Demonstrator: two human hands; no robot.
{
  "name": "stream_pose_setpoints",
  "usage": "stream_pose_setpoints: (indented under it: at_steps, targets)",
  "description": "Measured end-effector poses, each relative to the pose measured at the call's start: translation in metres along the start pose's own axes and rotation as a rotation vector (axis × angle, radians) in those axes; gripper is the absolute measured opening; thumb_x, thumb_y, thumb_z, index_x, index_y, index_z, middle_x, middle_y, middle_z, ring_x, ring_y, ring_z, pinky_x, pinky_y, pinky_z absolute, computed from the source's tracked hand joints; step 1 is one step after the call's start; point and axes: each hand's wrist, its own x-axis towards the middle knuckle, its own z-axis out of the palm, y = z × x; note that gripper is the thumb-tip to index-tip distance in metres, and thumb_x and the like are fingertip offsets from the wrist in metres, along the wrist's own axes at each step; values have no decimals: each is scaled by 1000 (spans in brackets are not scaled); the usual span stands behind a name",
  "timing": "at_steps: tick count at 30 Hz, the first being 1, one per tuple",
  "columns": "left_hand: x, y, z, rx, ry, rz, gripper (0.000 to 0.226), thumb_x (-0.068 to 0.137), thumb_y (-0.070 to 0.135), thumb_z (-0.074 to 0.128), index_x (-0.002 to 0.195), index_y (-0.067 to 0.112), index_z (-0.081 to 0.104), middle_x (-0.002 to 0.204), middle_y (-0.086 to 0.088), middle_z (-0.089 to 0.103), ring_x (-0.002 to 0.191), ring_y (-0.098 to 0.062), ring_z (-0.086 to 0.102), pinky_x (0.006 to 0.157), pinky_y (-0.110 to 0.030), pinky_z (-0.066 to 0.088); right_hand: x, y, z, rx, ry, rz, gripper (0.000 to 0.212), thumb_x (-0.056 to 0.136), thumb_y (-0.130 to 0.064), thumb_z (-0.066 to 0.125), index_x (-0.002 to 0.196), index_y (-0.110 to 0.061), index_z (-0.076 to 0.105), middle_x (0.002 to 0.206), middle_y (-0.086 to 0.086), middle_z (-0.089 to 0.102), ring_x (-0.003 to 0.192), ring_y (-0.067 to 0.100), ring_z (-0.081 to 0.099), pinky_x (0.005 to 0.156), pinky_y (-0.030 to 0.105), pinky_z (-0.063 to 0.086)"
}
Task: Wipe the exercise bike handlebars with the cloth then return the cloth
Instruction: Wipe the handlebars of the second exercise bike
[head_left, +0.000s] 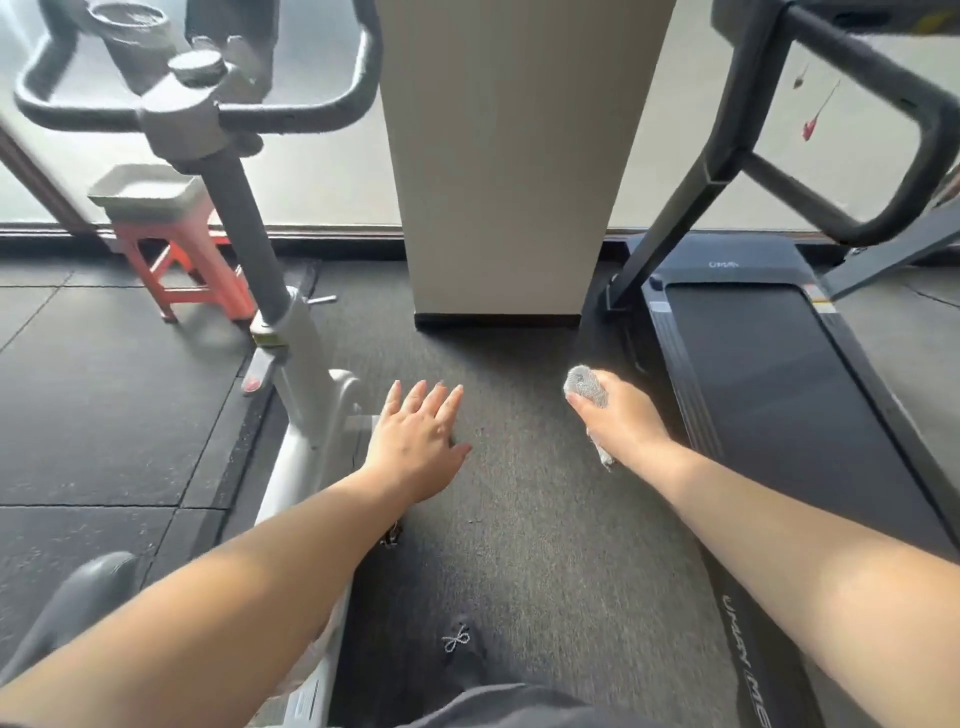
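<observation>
Two bare hands reach forward over dark carpet in the single head view. The right hand (621, 415) is closed around the cloth (586, 384), a pale, mesh-textured rag bunched into a wad; one end pokes out past the thumb and a tail hangs out below the heel of the palm. Held balled up like that, it is probably being carried rather than used, since it touches no surface. The left hand (421, 441) is empty, fingers spread and flat, palm down, hovering over the floor beside the bike's white frame (298, 364).

The handlebars (197, 111) sit at upper left, well apart from both hands: a dark loop of round tube with a matte, foam-like cover, clamped to a grey post (236, 208) topped by a round knob (197, 66). From the cloth's position alone I cannot tell whether wiping is done; the cloth is in hand and away from the bars, so either the wipe or the return is yet to come.

Behind the post stands an orange plastic stool (182, 270) bearing a shallow grey tray (143, 197), a likely home for the cloth, though that is a guess. A pale square pillar (504, 182) rises between bike and treadmill (779, 374), whose smooth black belt runs along the right.
</observation>
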Motion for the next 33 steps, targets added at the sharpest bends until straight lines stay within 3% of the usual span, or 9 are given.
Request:
stream_pose_setpoints:
  at_steps: [7, 17, 23, 26, 31, 33]
  targets:
    - [91, -37, -20, -6, 40, -14, 71, 92, 57, 28, 150, 27, 2, 159, 0, 8, 146, -24, 3, 116, -47, -5, 88, -39, -4, 66, 36, -19, 49, 90, -46, 54, 133, -23, 50, 118, 1, 65, 92, 24, 68, 87, 41, 53]
    - [184, -67, -37, 31, 16, -76, 69, 92, 60, 22, 149, 30, -1, 159, 3, 5, 146, -23, 0, 116, -47, -6, 200, -73, -20, 175, 20, -33, 44, 91, -45, 54, 129, -24, 52, 106, -1, 67, 87, 21, 68, 84, 43, 55]
    - [232, -85, -51, -11, 73, -219, 67, 93, 58, 21, 150, 31, 0, 159, 5, 4, 146, -20, -2, 116, -45, -8, 283, -112, -36, 238, -69, -166, 37, 88, -45, 58, 121, -30, 56, 87, -4, 68, 85, 21, 69, 85, 43, 54]
    - [251, -98, -59, -34, 125, -281, 65, 93, 57, 22, 149, 31, 1, 159, 7, 3, 146, -19, -3, 116, -43, -9, 318, -132, -37, 303, -124, -239, 38, 85, -47, 61, 120, -32, 57, 95, -5, 69, 84, 21, 69, 87, 43, 54]
    - [264, -114, -82, -64, 214, -366, 63, 94, 53, 29, 150, 30, 8, 158, 8, 9, 146, -19, 6, 117, -41, -1, 350, -167, -21, 363, -208, -336, 27, 86, -42, 63, 112, -36, 58, 97, -6, 68, 89, 21, 68, 89, 42, 53]
    - [262, -121, -95, -159, 334, -332, 59, 94, 46, 39, 147, 27, 23, 156, 6, 23, 143, -22, 21, 116, -41, 15, 348, -187, -17, 479, -248, -387, 16, 87, -33, 65, 100, -38, 57, 96, -5, 68, 79, 20, 69, 83, 40, 57]
